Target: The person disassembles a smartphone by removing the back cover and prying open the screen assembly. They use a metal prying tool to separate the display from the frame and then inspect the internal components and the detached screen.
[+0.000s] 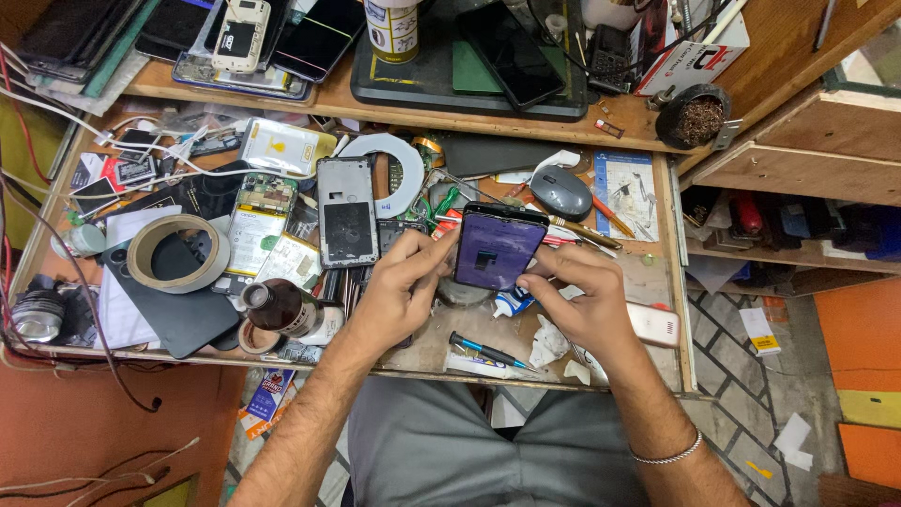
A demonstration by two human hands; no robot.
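A dark smartphone [497, 249] is held above the cluttered workbench [648, 282], pinched at its edges by both hands. Left hand [404, 286] grips the left edge, right hand [582, 291] the lower right corner; a screwdriver [486, 350] lies just below.

1. The smartphone [497, 248] is a dark slab with rounded corners; its lit screen glows purple with a small pale patch at the centre.
2. It is tilted, screen up toward the camera, top edge farthest away.
3. It is held above the middle of the cluttered work drawer, gripped along both long edges.
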